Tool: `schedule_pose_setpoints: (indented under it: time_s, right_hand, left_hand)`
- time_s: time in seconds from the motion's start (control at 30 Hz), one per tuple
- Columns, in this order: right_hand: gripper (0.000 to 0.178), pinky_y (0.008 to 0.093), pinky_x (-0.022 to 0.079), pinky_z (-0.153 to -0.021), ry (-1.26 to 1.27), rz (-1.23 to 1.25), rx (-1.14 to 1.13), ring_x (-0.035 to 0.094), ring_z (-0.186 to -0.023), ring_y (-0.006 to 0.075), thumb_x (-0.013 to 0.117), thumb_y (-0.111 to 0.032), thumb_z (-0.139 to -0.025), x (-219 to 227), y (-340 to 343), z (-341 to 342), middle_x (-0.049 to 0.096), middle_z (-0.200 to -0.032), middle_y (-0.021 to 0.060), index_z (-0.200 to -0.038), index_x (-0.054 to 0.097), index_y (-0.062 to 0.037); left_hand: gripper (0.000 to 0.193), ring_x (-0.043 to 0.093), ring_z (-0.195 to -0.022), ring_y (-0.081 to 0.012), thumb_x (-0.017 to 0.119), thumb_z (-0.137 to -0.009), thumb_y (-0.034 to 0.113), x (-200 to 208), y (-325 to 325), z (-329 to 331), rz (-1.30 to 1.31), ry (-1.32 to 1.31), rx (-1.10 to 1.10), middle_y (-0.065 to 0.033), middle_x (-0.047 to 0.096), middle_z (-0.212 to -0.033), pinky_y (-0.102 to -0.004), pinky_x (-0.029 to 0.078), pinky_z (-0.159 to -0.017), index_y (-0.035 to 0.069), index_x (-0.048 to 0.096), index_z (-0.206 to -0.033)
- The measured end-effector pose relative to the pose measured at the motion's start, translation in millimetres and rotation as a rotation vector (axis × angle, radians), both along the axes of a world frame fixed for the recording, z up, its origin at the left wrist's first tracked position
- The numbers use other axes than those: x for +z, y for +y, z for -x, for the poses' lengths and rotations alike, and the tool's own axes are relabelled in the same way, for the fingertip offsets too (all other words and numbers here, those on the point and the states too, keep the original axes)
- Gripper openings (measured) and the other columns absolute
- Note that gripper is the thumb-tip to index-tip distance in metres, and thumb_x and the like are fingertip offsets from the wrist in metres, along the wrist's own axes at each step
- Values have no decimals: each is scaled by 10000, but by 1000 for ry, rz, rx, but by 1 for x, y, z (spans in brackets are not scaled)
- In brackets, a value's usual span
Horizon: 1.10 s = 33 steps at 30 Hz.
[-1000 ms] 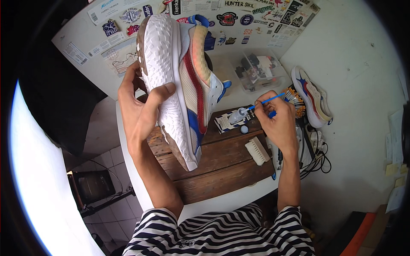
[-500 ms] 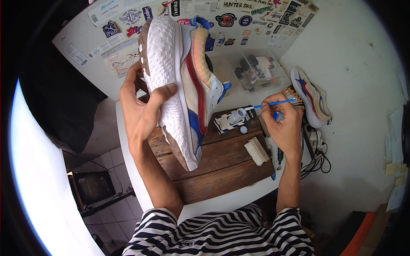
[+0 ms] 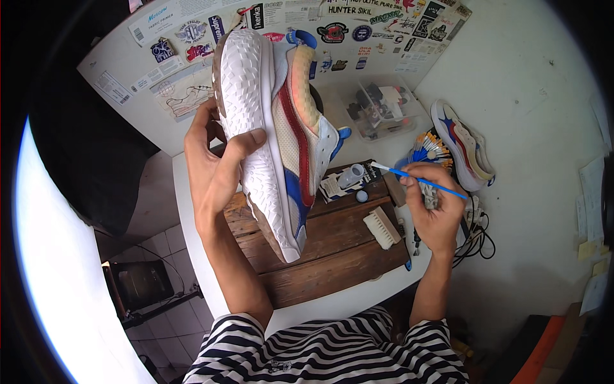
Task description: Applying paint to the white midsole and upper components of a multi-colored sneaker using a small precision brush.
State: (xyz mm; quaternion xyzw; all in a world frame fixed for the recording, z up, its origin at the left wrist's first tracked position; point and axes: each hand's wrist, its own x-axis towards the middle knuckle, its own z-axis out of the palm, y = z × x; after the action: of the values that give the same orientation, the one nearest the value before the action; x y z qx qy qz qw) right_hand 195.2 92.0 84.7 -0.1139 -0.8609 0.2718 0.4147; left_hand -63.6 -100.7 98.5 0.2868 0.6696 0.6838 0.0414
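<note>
My left hand (image 3: 220, 157) grips a sneaker (image 3: 294, 128) held up on end, thumb on its white textured midsole and fingers behind the brown outsole. The upper is cream mesh with a red stripe, blue patches and a peach collar. In my right hand (image 3: 436, 208) a thin blue paintbrush (image 3: 419, 179) is pinched, its pale tip pointing left, apart from the shoe. Left of that tip, a small open bottle (image 3: 351, 175) lies tilted on a black and white box (image 3: 332, 186). A small round cap (image 3: 362, 196) sits just in front of the bottle.
A wooden-bristled brush (image 3: 382, 227) rests on the dark wooden board (image 3: 307, 265). Behind are a clear plastic bin (image 3: 377, 109), a cup of paintbrushes (image 3: 430, 150) and the matching sneaker (image 3: 462, 144) against the wall. Cables (image 3: 476, 237) tangle at the table's right edge.
My right hand has moved right and slightly down, and the paintbrush has tilted so its tip now points up-left. The sneaker in my left hand has shifted slightly right and down.
</note>
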Motion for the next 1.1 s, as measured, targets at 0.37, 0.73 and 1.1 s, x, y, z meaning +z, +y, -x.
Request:
schedule_pose_setpoints:
  time_s: [0.37, 0.73, 1.1]
  right_hand:
    - [180, 418, 670, -734, 339, -326, 52, 749, -859, 347, 613, 8, -990, 26, -51, -1, 692, -1037, 299, -1143, 553, 80]
    - [232, 363, 665, -682, 400, -381, 8, 768, -830, 326, 714, 33, -912, 22, -56, 9, 733, -1019, 250, -1106, 588, 45]
    - [240, 377, 666, -683, 386, -391, -7, 765, -829, 326, 714, 27, -911, 22, -56, 10, 731, -1023, 243, -1112, 583, 43]
  left_hand:
    - [793, 663, -917, -244, 739, -624, 259, 15, 7, -22, -62, -118, -185, -184, 696, -1035, -357, 530, -861, -103, 573, -1310]
    - [789, 661, -928, -222, 752, -633, 242, 18, 10, -31, -124, -148, -262, -176, 682, -1085, -323, 547, -804, -103, 557, -1315]
    - [784, 669, -913, -226, 747, -634, 256, 17, 9, -30, -111, -121, -251, -176, 694, -1051, -339, 549, -829, -102, 561, -1307]
